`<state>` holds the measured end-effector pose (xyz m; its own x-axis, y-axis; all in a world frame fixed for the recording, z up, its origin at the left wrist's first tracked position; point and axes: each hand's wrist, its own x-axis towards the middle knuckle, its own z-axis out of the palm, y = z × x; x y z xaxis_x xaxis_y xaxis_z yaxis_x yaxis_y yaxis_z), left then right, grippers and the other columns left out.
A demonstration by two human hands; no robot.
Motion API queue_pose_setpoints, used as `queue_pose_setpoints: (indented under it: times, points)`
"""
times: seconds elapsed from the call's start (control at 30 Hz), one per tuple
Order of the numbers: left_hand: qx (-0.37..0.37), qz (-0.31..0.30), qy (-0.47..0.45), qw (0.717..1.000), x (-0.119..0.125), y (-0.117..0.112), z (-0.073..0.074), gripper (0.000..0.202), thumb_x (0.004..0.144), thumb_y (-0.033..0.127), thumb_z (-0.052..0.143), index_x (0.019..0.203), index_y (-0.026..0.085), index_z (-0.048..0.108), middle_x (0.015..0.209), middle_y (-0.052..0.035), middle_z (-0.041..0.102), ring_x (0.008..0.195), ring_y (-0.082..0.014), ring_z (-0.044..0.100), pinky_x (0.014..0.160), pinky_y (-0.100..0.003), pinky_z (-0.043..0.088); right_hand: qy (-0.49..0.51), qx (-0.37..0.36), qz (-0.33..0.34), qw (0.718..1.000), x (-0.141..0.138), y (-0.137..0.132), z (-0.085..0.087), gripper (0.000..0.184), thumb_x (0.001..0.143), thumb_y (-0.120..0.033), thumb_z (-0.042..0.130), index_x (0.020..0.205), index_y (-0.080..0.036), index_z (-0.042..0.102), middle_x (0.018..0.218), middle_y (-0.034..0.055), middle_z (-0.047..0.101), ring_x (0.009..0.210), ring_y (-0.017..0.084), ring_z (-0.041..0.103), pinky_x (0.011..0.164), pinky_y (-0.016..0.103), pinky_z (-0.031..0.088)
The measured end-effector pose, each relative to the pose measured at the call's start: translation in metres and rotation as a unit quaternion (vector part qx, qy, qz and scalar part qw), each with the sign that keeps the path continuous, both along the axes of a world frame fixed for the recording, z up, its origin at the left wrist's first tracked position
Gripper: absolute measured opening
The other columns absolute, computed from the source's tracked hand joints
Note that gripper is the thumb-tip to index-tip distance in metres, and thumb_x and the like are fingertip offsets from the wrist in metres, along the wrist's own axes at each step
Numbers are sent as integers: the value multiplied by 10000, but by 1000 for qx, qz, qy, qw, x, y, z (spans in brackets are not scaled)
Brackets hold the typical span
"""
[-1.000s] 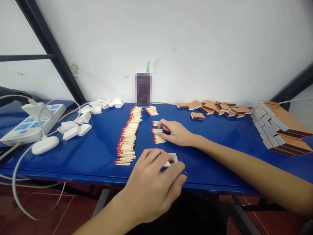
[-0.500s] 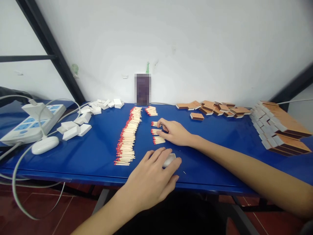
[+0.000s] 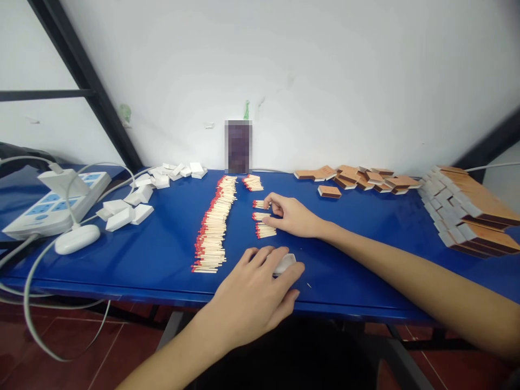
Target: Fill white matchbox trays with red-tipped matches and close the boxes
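Note:
My left hand (image 3: 255,298) curls over a small white matchbox tray (image 3: 286,264) near the table's front edge, its fingers and thumb on either side of it. My right hand (image 3: 296,218) reaches in from the right, thumb and index finger apart. Its index fingertip is at a small group of matches (image 3: 259,204); the thumb lies at the matches just in front. The nearest small bunch of matches (image 3: 267,232) lies below the thumb. To the left runs a long row of red-tipped matches (image 3: 212,227). Another match pile (image 3: 254,183) lies farther back.
White trays (image 3: 122,218) lie scattered at the left, beside a power strip (image 3: 60,203) with white cables. Brown matchbox sleeves (image 3: 347,176) are heaped along the wall, and stacked matchboxes (image 3: 479,195) stand at the right. A blurred dark rectangle (image 3: 238,147) stands against the wall.
The view has shifted slightly. Both hands keep nearly the same position over the tray and the matches.

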<state>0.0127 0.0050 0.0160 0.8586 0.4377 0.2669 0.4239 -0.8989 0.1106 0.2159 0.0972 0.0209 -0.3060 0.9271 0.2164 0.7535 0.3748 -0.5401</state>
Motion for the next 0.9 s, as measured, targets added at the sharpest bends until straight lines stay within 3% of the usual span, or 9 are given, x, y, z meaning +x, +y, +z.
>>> queue_pose_setpoints:
  times: [0.2,0.9]
  points:
    - [-2,4,6,1000,0,0,2,299,1041,287,414,1322,219,485,1374,-116,484,1227,-313,481,994,-490,437,33,-4,-18,999,1,5,-3,191,832,-357,617,908,-212,519,615,-79,408,577,119,390,591,267,291]
    - [0,6,-22,1000,0,0,2,292,1012,248,476,1302,231,507,1334,-106,517,1201,-303,510,980,-486,457,1,24,4,1000,3,5,-6,191,877,-389,579,924,-216,514,606,-82,397,554,114,393,569,258,272]
